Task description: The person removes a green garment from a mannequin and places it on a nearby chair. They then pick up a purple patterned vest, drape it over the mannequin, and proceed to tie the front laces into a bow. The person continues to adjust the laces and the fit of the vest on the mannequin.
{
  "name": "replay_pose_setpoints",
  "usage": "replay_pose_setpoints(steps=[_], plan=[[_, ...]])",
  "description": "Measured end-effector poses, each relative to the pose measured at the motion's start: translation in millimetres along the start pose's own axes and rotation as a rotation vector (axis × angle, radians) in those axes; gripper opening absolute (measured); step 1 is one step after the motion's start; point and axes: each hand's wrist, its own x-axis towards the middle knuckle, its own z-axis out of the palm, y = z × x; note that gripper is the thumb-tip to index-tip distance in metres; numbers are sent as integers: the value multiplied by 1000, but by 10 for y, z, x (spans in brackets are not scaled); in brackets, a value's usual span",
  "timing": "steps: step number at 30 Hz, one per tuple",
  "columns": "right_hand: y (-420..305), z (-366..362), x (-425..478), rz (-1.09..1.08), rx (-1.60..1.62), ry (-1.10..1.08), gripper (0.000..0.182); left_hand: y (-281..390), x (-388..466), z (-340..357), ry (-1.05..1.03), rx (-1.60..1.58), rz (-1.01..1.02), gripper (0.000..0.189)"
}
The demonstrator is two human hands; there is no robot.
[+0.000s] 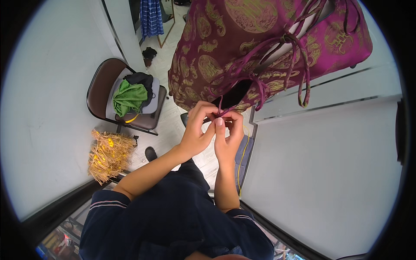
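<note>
A magenta and gold brocade garment (208, 48) with round and paisley motifs hangs before me. Thin cord ties (256, 83) of matching cloth run along its opening, several of them in bows with loose loops. My left hand (200, 130) and my right hand (229, 135) meet at the garment's lower edge, their fingertips pinching a thin purple cord (221, 113) between them. Just above the fingers a dark gap (234, 94) shows in the opening. The far ends of the fingers are partly hidden behind the cord and each other.
To the left stands a brown folding chair (100, 87) bearing green cloth (130, 97), dark cloth and a yellow strip. Below it is a bundle of straw-like strands (110, 156). White panels flank both sides. A yellow cord (242, 159) runs along the right panel's foot. A blue patterned cloth (151, 19) hangs farther back.
</note>
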Motion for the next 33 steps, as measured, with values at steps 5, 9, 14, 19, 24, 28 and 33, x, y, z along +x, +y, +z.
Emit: replay_pose_setpoints(steps=[5,9,14,19,24,28,33], plan=[[-66,137,-129,87,-35,85,15,2,-80,-83,-72,-222,-87,17],[75,41,-76,54,-23,-17,11,-67,-66,0,39,-269,-170,23],[44,-242,10,-3,16,-42,12,42,-58,-145,103,-289,-253,24],[78,-695,-138,49,-131,-24,8,228,-202,-378,58,24,-68,24],[24,-917,-379,111,25,99,8,488,-293,-449,-23,265,-30,29],[-25,-1096,-476,-98,-18,-145,7,450,-432,-522,-149,-95,-85,22],[-156,-1148,-627,24,209,-286,11,446,-394,-361,-171,-219,-231,19]])
